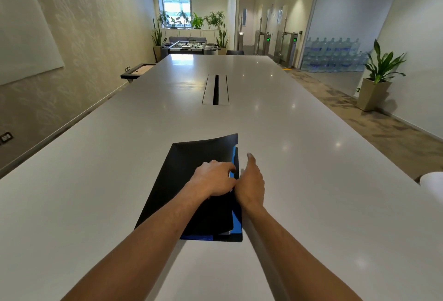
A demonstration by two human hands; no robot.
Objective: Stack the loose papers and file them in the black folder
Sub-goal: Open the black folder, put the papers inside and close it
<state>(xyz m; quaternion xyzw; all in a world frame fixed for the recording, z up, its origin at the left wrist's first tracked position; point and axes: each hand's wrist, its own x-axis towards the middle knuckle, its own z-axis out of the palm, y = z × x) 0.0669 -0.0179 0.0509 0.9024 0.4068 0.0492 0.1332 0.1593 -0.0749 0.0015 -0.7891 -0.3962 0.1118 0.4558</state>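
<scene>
The black folder (187,168) lies on the long white table (96,180) right in front of me, its top cover slightly raised along the right and far edges. Blue and white sheets (237,225) peek out under the cover at its right and near edges. My left hand (214,178) rests on the cover with its fingertips curled over the right edge. My right hand (250,184) stands edge-on against the folder's right side, fingers straight, holding nothing.
A cable slot (215,89) sits in the table's middle, farther away. A white rolled object (432,183) shows at the table's right edge. A potted plant (378,77) stands on the floor at the right, and a foosball table (189,46) beyond the far end.
</scene>
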